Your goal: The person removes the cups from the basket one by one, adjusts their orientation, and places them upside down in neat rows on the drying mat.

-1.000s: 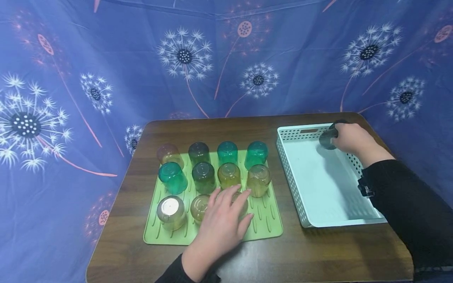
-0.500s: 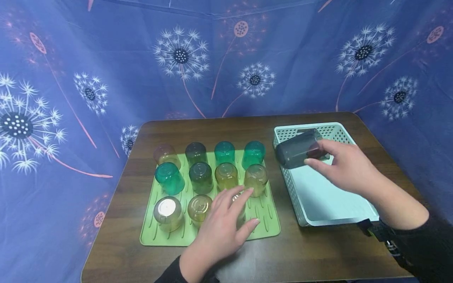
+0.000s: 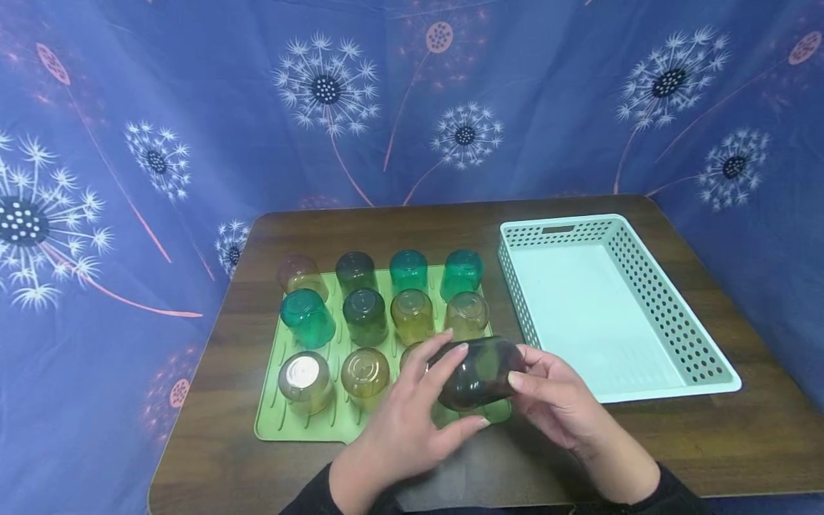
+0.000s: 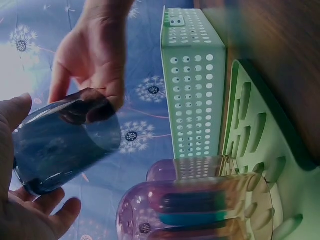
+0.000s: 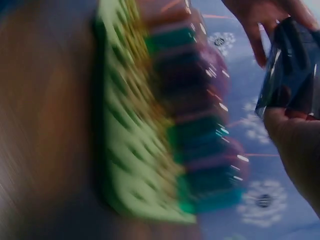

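In the head view, a dark grey drinking glass (image 3: pixel 483 375) lies on its side in the air over the front right of the green drying mat (image 3: pixel 273 425). My right hand (image 3: pixel 560 404) pinches its open end, the thumb on the near side. Around its base end is my left hand (image 3: pixel 412 418), fingers spread above and thumb apart below. The left wrist view shows the glass (image 4: pixel 67 142) between both hands, its rim toward the right hand (image 4: pixel 95 55). Upside-down glasses in teal (image 3: pixel 307 320), dark grey (image 3: pixel 365 318) and amber (image 3: pixel 412 318) stand in rows on the mat.
A pale mint plastic basket (image 3: pixel 579 286) with perforated walls stands right of the mat on the brown wooden table (image 3: pixel 412 232). One front-row glass is partly hidden behind my left hand. A blue dandelion-print cloth (image 3: pixel 386 107) hangs behind the table.
My right hand has lifted the dark glass out of the basket and carried it left over the mat to my left hand. The left hand has stayed nearly in place.
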`<move>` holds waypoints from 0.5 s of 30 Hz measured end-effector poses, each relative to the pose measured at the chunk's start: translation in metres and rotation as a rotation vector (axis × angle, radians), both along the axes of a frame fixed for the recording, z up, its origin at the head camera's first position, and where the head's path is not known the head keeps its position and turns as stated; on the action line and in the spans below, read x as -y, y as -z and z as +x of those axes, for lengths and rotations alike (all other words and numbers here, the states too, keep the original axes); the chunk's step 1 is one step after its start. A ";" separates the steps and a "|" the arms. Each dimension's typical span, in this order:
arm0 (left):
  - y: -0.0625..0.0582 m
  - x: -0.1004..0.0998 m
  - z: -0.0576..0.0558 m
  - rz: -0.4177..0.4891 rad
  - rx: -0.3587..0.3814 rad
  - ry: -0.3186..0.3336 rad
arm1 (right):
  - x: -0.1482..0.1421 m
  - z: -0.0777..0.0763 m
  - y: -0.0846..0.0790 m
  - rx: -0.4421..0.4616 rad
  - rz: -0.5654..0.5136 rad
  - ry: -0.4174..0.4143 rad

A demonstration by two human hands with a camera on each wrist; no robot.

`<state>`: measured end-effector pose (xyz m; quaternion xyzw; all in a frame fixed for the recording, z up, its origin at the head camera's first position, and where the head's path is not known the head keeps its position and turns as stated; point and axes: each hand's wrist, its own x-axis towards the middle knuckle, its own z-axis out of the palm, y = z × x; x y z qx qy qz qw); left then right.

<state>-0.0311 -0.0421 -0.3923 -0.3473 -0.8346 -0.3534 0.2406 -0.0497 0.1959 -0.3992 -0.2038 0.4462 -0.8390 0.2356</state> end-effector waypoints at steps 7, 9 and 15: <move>0.000 -0.004 -0.003 0.001 0.040 0.026 | 0.020 0.005 0.033 0.214 -0.283 -0.142; 0.000 -0.005 -0.004 -0.024 0.081 0.004 | 0.018 0.005 0.033 0.240 -0.193 -0.088; -0.004 -0.012 -0.011 -0.189 0.109 -0.062 | 0.003 0.008 0.007 0.202 0.511 0.303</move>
